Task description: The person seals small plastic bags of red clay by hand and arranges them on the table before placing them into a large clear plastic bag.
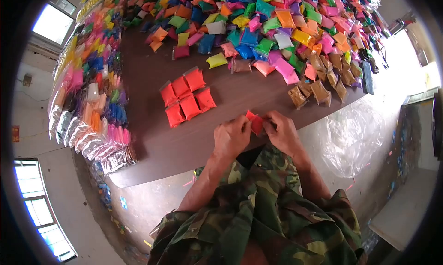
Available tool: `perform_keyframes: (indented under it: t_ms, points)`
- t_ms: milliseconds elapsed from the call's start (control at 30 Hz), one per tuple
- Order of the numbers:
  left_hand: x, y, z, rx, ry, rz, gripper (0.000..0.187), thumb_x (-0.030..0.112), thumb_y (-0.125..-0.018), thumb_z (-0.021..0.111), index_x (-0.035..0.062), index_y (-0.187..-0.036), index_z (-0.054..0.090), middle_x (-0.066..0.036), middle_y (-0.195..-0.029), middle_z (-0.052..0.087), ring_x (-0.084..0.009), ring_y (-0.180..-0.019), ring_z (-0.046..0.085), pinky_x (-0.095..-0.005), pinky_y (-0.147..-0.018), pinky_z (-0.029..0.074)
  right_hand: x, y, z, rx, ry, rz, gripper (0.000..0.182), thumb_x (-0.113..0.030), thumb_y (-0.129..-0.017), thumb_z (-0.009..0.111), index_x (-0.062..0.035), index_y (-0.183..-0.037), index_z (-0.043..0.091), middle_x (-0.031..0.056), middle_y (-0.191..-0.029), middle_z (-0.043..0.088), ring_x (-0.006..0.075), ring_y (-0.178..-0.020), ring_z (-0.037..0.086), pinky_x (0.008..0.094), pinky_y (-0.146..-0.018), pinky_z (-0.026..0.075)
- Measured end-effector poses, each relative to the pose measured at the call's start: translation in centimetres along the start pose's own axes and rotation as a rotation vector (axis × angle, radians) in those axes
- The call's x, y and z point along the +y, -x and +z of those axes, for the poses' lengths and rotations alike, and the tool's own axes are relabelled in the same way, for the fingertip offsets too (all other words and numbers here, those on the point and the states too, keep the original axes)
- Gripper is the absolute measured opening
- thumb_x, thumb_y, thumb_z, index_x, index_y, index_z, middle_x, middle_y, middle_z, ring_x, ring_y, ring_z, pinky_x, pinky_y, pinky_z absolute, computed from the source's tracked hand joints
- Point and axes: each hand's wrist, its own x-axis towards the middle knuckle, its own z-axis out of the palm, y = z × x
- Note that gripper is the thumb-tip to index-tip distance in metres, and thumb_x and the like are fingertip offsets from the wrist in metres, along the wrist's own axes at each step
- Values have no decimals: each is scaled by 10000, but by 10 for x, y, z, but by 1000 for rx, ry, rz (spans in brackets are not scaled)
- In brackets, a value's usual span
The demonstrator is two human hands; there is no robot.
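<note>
Between my two hands, just over the table's near edge, is a small red packet (255, 122) in clear plastic. My left hand (232, 136) pinches its left side, fingers closed. On the other side my right hand (280, 132) grips the packet with thumb and fingertips. To the left, several matching red packets (188, 98) lie flat in two rows, touching one another. What the packets contain is soft-looking and bright red; its kind cannot be told.
A big heap of multicoloured packets (249, 36) covers the back of the brown table (147, 140). Brown packets (320, 92) lie at the right edge. Long clear bags of coloured packets (94, 99) are stacked along the left. A large clear plastic bag (353, 136) is at the right, below the table.
</note>
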Motion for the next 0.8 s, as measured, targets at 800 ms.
perform_keyframes:
  t_ms: [800]
  points:
    - [-31, 32, -38, 15, 29, -185, 111, 174, -913, 730, 87, -865, 680, -121, -746, 705, -385, -702, 698, -483, -651, 546, -6, 2, -11, 57, -99, -12, 177, -54, -990, 649, 3, -1147, 711, 79, -800, 714, 109, -677, 669, 279, -634, 534]
